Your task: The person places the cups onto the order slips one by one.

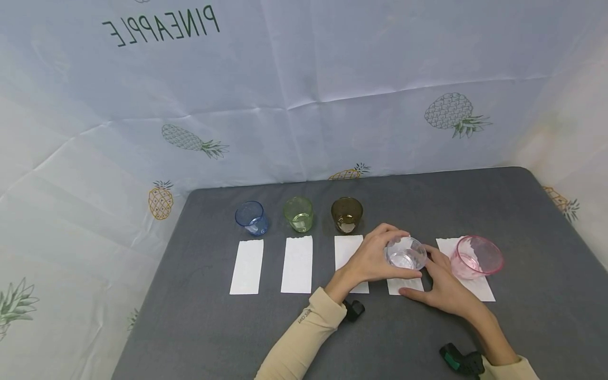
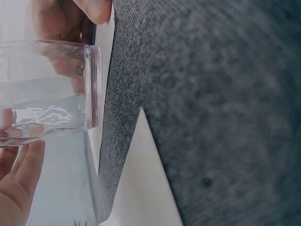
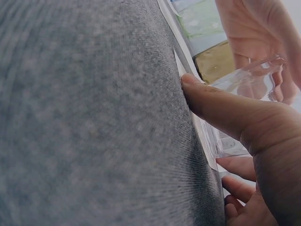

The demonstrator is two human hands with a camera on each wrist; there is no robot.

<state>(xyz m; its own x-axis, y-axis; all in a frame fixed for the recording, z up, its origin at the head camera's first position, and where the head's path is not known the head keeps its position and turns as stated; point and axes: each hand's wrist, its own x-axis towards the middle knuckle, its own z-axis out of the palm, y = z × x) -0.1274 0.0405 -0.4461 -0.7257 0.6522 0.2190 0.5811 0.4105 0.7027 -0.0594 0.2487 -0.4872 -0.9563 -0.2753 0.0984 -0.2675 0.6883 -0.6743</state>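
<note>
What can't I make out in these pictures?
Head view: upper part of the rectangular white paper strip, behind the round clear cup, left hand and right hand.
Head view: dark lettering on the beige fabric sleeve, too small.
Left wrist: cup's end, cut off by left edge.

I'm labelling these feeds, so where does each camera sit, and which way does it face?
Head: worn on the head, facing forward and down at the gray table, glasses and paper strips; the left hand, right hand and sleeves show.
Left wrist: on that wrist, image turned sideways, facing the clear glass; parts of both hands show.
Right wrist: on that wrist, also sideways, looking past the right hand toward the clear glass and left hand.
Shared: head and right wrist both show the green glass and brown glass.
</note>
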